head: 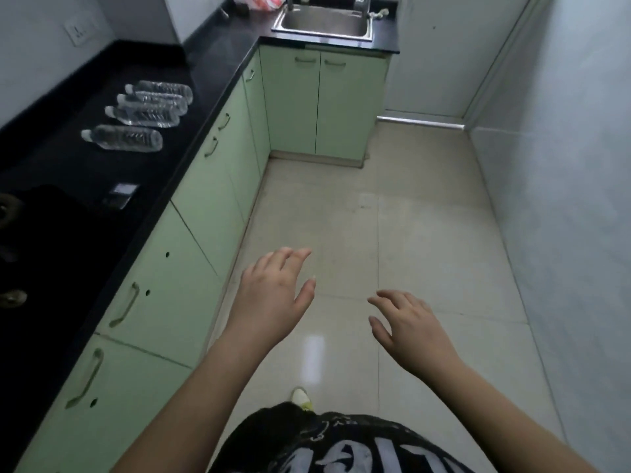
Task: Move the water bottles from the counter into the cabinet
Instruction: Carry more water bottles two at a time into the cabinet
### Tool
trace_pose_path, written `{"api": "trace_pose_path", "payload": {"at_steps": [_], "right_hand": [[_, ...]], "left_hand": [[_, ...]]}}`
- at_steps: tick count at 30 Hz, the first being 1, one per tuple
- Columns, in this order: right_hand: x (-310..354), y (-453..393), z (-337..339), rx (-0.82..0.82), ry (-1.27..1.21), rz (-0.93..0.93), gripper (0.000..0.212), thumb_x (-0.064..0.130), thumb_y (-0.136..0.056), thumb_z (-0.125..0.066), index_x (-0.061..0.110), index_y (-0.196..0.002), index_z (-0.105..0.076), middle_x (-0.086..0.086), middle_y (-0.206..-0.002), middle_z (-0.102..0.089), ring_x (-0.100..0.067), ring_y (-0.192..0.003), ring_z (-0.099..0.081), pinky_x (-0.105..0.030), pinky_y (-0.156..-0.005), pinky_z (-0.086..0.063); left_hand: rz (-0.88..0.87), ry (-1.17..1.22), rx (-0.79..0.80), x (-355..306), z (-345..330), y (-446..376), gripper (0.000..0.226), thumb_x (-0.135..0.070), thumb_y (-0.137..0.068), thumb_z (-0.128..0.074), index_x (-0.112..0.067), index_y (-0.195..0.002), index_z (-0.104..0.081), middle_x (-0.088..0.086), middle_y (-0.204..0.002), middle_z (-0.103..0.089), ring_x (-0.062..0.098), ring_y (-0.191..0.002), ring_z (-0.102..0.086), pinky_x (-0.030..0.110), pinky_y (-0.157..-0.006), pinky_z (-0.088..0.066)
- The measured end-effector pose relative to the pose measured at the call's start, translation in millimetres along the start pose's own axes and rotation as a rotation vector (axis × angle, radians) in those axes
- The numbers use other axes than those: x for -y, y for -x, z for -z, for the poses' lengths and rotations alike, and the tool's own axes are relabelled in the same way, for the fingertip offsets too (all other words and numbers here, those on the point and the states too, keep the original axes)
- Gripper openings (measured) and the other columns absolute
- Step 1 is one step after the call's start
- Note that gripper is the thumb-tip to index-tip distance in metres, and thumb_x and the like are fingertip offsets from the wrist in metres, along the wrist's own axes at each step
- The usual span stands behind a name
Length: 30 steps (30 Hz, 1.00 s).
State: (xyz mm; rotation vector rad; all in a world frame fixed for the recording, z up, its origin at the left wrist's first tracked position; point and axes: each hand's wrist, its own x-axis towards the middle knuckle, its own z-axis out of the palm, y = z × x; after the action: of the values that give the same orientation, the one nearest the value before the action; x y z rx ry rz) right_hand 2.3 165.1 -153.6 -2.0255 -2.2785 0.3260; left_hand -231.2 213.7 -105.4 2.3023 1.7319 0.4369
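Four bottles lie on their sides on the black desk [85, 172], up at about ten o'clock in the view, all with white caps pointing left toward the wall. The nearest bottle [126, 138] lies a little apart from the other three. The second bottle [145, 117], third bottle [153, 100] and far bottle [164, 88] lie close together in a row, seemingly touching side to side. All look clear and filled.

The left hand [273, 295] hangs over the floor [426, 233] near the middle of the view, at about six o'clock from the bottles and well apart from them. Its fingers are loosely spread and slightly bent, holding nothing. The right hand [409, 326] floats just at three o'clock of the left one, palm down, fingers also spread and relaxed, holding nothing. Both forearms reach in from the bottom edge.

Pale green cabinets [191, 240] run under the desk along the left side, every door closed, with curved handles [124, 303]. More closed doors stand under the sink [324, 23] at twelve o'clock. A small dark flat thing [121, 194] lies on the desk at about six o'clock from the nearest bottle; what it is cannot be told. A stove burner [5, 209] shows at the far left edge. A shoe tip [302, 397] and a dark printed shirt [341, 445] show at the bottom.
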Motion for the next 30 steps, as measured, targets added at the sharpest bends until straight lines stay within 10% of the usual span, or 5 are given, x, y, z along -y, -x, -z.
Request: {"api": "trace_pose_path", "payload": {"at_steps": [30], "right_hand": [[-88,-579,90,-0.064,-0.139,0.229,0.034,0.020,-0.089,-0.066,0.006,-0.119,-0.065,-0.014,-0.116,-0.065,-0.036,-0.104,-0.062,-0.044,-0.088,-0.049]], "left_hand": [[0.330,-0.134,-0.049,159,-4,-438,0.038,-0.030,-0.094,-0.055,-0.017,-0.130,-0.059,0.002,-0.123,-0.062,0.022,-0.110,-0.058,0.040,-0.093,-0.044]]}}
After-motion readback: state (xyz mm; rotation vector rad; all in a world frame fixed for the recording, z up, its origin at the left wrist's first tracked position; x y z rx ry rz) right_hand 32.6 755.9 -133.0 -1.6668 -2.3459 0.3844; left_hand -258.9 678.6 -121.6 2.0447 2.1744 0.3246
